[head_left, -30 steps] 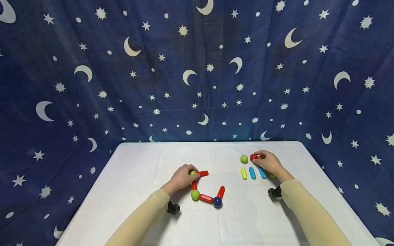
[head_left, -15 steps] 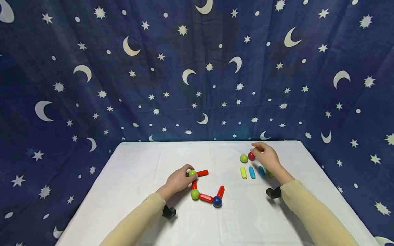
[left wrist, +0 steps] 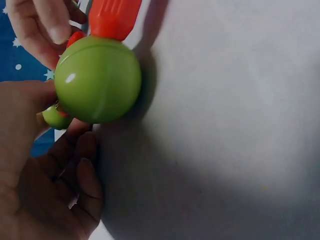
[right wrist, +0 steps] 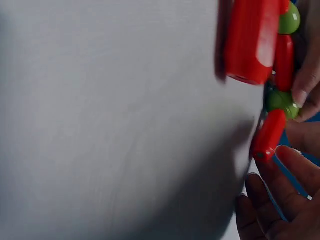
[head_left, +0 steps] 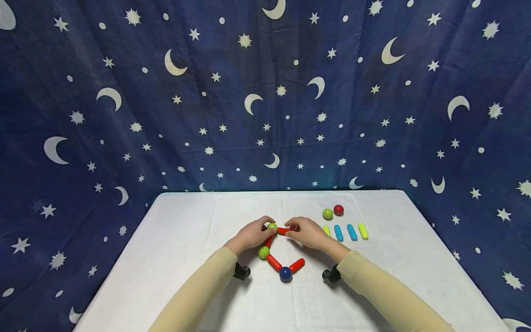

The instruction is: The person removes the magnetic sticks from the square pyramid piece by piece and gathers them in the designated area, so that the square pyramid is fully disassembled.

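A chain of red rods and balls lies on the white table (head_left: pixel 199 286). My left hand (head_left: pixel 254 234) pinches its far green ball (head_left: pixel 272 227) between thumb and finger. From that ball a red rod (head_left: pixel 283 231) points right, and the fingertips of my right hand (head_left: pixel 309 232) pinch its free end. Another red rod (head_left: pixel 269 240) runs to the nearer green ball (head_left: pixel 263 252), large in the left wrist view. Beyond it come a red rod (head_left: pixel 274 263), a blue ball (head_left: pixel 285 274) and a last red rod (head_left: pixel 297 265) with a free end.
Back right, a loose green ball (head_left: pixel 327 214) sits beside a red ball (head_left: pixel 338 210). In front of them lie two blue rods (head_left: pixel 352 232) and two yellow-green rods (head_left: pixel 362 231), one partly behind my right hand. A starry dark blue cloth (head_left: pixel 265 115) hangs behind the table.
My right hand has let go of the red ball and come left to the chain's far red rod. My left hand has shifted right with the green ball, and the chain has turned.
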